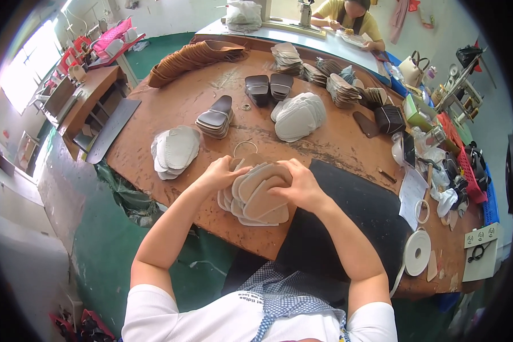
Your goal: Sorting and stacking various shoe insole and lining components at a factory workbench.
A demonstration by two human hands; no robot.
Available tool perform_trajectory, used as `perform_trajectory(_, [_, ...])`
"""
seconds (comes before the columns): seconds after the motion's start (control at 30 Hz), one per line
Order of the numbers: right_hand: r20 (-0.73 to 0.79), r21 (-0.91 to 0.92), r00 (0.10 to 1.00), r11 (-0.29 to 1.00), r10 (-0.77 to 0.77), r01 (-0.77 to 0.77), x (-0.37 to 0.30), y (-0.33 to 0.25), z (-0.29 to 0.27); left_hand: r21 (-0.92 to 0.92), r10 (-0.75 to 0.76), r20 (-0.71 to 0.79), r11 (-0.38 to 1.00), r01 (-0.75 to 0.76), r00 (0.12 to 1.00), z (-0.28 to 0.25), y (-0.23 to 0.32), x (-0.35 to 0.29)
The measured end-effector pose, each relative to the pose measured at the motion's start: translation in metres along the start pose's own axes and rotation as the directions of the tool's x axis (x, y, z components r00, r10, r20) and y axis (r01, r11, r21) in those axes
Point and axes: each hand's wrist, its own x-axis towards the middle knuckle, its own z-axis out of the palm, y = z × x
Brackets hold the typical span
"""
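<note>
Head view: left hand and right hand are clasping a stack of pale pieces, seemingly squaring it; the next move is likely calling for even pressure.

White short-sleeved top along lower edge of frame. Left sleeve at lower left, right sleeve at lower right; both plain white, ending above elbows. Small dark lettering in short lines on chest. Over top, apron-like garment in fine blue-and-white check, bunched and creased, lower middle; narrow strap in same check slanting to lower edge. Forearms bare. Left hand and right hand, mid-frame, bare too.
</note>
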Motion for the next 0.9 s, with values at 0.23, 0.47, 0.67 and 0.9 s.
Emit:
perform_trajectory(0.23, [0.286,-0.007,0.946,0.988,0.151,-0.156,0.047,0.039,0.005,-0.258,0.063,0.127,0.966,-0.028,0.990,0.009,-0.001,-0.023])
perform_trajectory(0.47, [0.383,0.216,0.924,0.973,-0.010,-0.079,0.013,0.037,0.012,-0.249,0.220,-0.152,0.935,-0.253,0.964,0.042,0.016,-0.080])
perform_trajectory(0.67, [0.297,0.410,0.934,0.910,-0.196,0.061,-0.036,0.025,0.012,0.029,0.491,-0.497,0.834,-0.551,0.716,0.084,0.005,-0.146])
perform_trajectory(0.9, [0.280,0.399,0.925,0.908,-0.258,0.132,-0.041,0.043,0.012,-0.259,0.201,-0.357,0.917,-0.303,0.912,0.105,0.024,-0.149])
